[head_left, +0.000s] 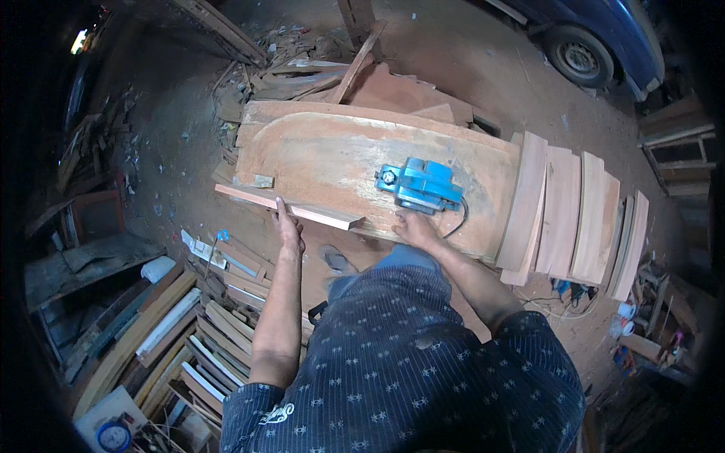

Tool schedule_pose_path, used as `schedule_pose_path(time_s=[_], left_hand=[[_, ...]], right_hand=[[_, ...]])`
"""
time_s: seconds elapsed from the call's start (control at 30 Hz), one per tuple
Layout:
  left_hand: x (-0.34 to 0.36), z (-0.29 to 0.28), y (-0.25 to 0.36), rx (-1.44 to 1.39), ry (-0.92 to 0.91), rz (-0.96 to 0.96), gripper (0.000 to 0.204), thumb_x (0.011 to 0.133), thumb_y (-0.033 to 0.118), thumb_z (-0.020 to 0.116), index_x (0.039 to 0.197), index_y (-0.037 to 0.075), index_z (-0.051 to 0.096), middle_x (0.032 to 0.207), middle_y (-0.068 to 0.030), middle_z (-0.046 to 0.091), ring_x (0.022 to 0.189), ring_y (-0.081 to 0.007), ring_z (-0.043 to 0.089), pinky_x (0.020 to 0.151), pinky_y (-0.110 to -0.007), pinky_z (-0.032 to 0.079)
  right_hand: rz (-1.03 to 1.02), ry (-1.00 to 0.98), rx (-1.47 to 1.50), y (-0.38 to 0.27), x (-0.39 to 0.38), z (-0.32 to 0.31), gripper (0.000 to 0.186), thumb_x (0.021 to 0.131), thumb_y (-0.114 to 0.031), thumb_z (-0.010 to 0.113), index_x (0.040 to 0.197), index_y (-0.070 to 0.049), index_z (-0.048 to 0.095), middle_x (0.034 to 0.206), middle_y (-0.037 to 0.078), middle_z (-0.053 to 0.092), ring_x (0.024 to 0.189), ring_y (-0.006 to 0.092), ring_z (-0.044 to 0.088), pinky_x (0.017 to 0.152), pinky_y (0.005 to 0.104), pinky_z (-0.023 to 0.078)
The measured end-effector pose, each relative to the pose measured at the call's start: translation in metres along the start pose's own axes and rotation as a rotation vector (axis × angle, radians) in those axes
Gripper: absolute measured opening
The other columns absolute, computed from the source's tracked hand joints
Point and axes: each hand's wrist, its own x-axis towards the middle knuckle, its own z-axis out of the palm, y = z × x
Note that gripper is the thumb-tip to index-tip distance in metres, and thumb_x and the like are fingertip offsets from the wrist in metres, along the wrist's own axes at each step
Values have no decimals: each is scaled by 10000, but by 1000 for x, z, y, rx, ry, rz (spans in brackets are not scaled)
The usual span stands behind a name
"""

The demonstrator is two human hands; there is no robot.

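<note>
Here, overhead: the left hand (288, 226) pinches a wooden strip (291, 206) on the workbench (483, 162); the right hand (413, 226) rests open-fingered beside a blue electric planer (420, 183). Steadying the strip flat seems wise.

dirt floor (189, 151), stacked timber (174, 332), parked car (596, 38)

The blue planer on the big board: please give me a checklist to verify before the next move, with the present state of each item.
1. Blue planer lies flat on the big board: ok.
2. Right hand clear of the planer: ok, just beside it.
3. Cord free of the hand: cannot tell.
4. Left hand steadies the narrow strip: ok.
5. Planer switched off: cannot tell.
</note>
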Motion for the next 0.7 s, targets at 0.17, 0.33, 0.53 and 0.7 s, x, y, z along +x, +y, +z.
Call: schedule_pose_path(time_s=[0.17, 0.33, 0.53, 0.7], left_hand=[[11, 3, -1, 12, 13, -63, 808, 890, 770, 574, 1448, 201, 446, 865, 23, 499, 656, -98, 412, 621, -305, 329], [12, 9, -6, -12, 47, -70, 700, 906, 765, 557, 1330, 210, 513, 759, 60, 436, 584, -81, 363, 550, -281, 286], [13, 6, -8, 4, 12, -118, 738, 914, 783, 514, 1348, 185, 517, 899, 12, 533, 663, -115, 428, 609, -324, 357], [-1, 11, 4, 53, -136, -132, 1116, 858, 878, 434, 1656, 150, 154, 1631, -205, 310, 1418, -402, 389, 1151, -542, 322]], right_hand=[[65, 38, 61, 7, 10, 1, 486, 863, -244, 774, 1258, 20, 668, 1089, 222, 726, 1023, 367, 702, 884, 453, 555], [56, 6, 49, 15, 17, -7, 479, 867, -266, 749, 1263, -14, 654, 1129, 239, 708, 1104, 415, 667, 947, 493, 533], [102, -30, 33, 18, 15, -6, 481, 875, -277, 739, 1272, -20, 656, 1137, 242, 704, 1115, 406, 664, 964, 502, 525], [104, -59, 28, 12, 10, -5, 474, 887, -283, 725, 1270, -12, 660, 1135, 242, 703, 1113, 399, 663, 967, 503, 521]])
